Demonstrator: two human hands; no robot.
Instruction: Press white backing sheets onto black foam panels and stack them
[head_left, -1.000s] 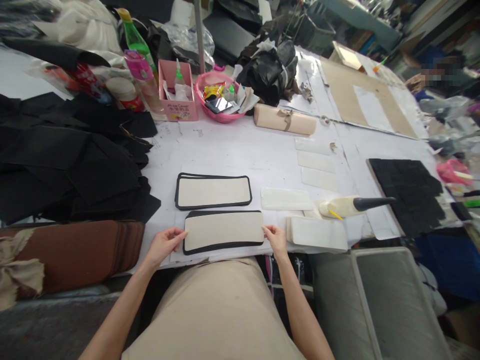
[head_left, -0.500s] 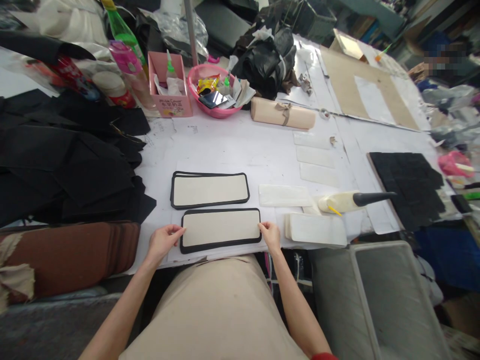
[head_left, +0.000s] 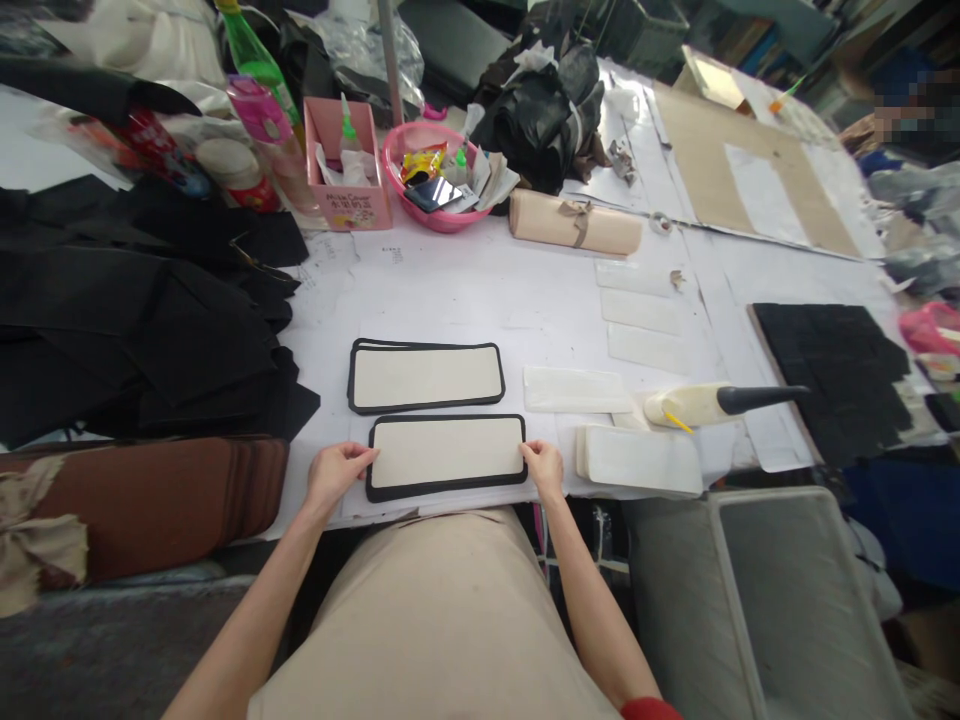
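By the near edge of the tabletop [head_left: 480, 290], my left hand [head_left: 330, 474] and right hand [head_left: 544, 468] pinch the short ends of a pale board [head_left: 448, 450], which lies inside the rim of a black piece [head_left: 450, 489], like the second board [head_left: 427, 378] just beyond, though I cannot tell if either is fixed down.

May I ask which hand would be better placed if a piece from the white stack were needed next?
Probably the right hand: it touches the end of the panel nearest the white stack; the left hand is at the other end.
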